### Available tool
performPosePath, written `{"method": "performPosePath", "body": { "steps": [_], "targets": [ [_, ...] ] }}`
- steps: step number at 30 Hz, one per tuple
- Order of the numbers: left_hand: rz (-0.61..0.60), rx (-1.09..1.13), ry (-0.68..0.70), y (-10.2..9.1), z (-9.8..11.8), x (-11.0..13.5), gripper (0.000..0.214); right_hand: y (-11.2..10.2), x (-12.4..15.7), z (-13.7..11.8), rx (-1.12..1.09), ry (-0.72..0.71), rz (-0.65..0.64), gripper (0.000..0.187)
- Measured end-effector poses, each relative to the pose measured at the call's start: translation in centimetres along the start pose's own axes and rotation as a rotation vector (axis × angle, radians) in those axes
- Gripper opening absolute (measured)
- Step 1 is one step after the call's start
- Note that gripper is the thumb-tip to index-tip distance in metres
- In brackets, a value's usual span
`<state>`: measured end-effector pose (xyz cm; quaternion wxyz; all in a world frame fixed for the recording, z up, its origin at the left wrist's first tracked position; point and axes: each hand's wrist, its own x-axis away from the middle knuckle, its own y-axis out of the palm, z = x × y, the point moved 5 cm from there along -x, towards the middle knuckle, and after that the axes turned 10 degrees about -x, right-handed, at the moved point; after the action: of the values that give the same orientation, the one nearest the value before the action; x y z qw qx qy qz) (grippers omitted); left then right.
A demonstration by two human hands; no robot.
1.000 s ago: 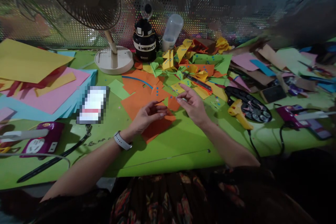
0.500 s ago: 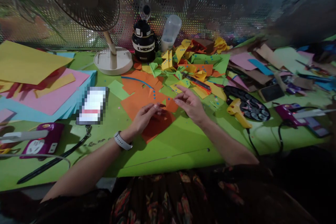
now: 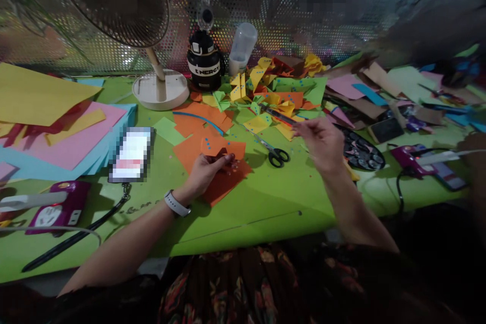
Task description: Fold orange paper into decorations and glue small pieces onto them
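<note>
My left hand (image 3: 207, 174) is closed, thumb pressed against the fingers, around a small orange paper piece (image 3: 212, 146) with blue dots. Under it lies a larger sheet of orange paper (image 3: 222, 190). Farther right, my right hand (image 3: 322, 144) is raised with its fingertips pinched together; whatever may be in them is too small to make out. Its fingertips are near the end of a dark, slim tool with a red edge (image 3: 279, 115). Between the hands, scissors with black handles (image 3: 279, 157) lie on the green table (image 3: 261, 212).
Folded paper scraps (image 3: 243, 88) pile up behind, near a black bottle (image 3: 205, 63) and a fan (image 3: 160, 92). To the left are a phone (image 3: 131, 154), coloured sheets (image 3: 83, 131) and a purple device (image 3: 56, 207). A black round tray (image 3: 362, 149) and yellow glue gun (image 3: 352, 169) lie right.
My right hand has moved right, away from the orange paper, and its fingers have closed into a pinch. The scissors now show. My left hand has stayed nearly in place, its paper piece shifting slightly.
</note>
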<state>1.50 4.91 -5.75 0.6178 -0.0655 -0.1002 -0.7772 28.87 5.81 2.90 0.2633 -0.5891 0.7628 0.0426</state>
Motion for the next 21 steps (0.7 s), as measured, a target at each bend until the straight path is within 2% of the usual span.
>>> {"method": "performPosePath", "body": {
  "steps": [2, 4, 7, 9, 10, 11, 13, 15, 17, 19, 21],
  "targets": [
    [0.019, 0.023, 0.007, -0.2, -0.1, -0.1, 0.037, -3.6, 0.7, 0.7, 0.208, -0.031, 0.122, 0.033],
    [0.033, 0.04, 0.012, -0.4, -0.1, -0.2, 0.037, -6.8, 1.9, 2.0, 0.384, -0.026, 0.191, 0.038],
    [0.061, 0.051, 0.016, -0.7, -0.1, -0.3, 0.035, -11.2, 3.9, 5.1, 0.482, 0.08, 0.227, 0.055],
    [0.077, 0.059, 0.016, -0.8, 0.0, -0.3, 0.033, -14.1, 5.2, 6.3, 0.664, -0.002, 0.363, 0.054],
    [0.081, 0.064, 0.015, -0.9, 0.0, -0.3, 0.031, -15.2, 5.7, 6.9, 0.758, -0.021, 0.4, 0.052],
    [0.083, 0.068, 0.016, -0.9, 0.0, -0.3, 0.03, -16.0, 6.1, 7.6, 0.83, -0.013, 0.38, 0.055],
    [0.087, 0.076, 0.021, -1.0, -0.1, -0.3, 0.028, -16.6, 6.6, 9.2, 0.951, 0.046, 0.233, 0.061],
    [0.101, 0.076, 0.026, -1.1, -0.2, -0.4, 0.025, -16.4, 6.9, 10.5, 1.04, 0.139, 0.046, 0.054],
    [0.126, 0.076, 0.042, -1.3, -0.2, -0.4, 0.024, -15.9, 7.1, 11.2, 1.108, 0.236, -0.081, 0.047],
    [0.155, 0.08, 0.059, -1.4, -0.1, -0.4, 0.023, -15.4, 7.0, 11.5, 1.157, 0.305, -0.127, 0.046],
    [0.166, 0.087, 0.07, -1.4, -0.1, -0.4, 0.024, -14.9, 6.7, 11.4, 1.182, 0.316, -0.129, 0.046]
  ]
}}
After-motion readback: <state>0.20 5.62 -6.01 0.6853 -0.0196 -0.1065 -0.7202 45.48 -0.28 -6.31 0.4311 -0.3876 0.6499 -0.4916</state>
